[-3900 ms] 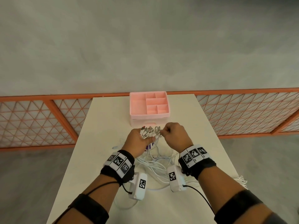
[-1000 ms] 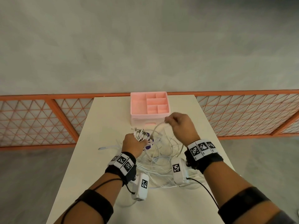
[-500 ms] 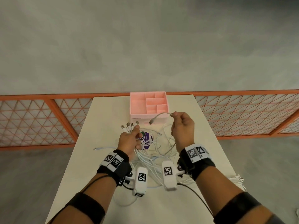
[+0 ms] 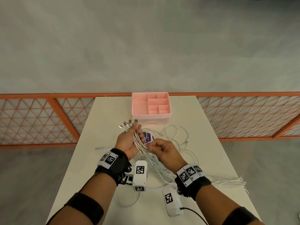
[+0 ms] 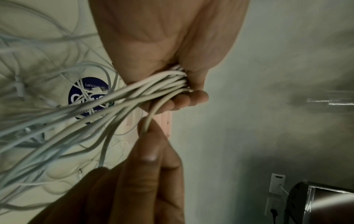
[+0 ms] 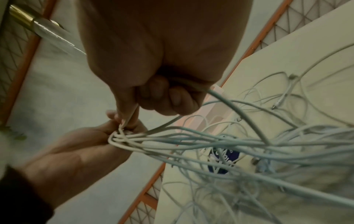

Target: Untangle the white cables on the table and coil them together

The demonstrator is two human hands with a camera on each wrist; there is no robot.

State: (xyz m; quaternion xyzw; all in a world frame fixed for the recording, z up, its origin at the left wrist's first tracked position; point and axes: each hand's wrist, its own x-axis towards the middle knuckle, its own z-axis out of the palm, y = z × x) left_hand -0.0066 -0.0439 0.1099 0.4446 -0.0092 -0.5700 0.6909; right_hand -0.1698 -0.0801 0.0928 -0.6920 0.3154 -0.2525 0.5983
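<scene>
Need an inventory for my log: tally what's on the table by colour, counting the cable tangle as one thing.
Pink organizer box: 1
Purple round sticker: 1
White cable tangle: 1, one end gathered in the left hand
Total: 3

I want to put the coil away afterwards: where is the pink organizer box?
In the head view the pink organizer box sits at the table's far edge, centred, just beyond the left hand gripping the cables.
</scene>
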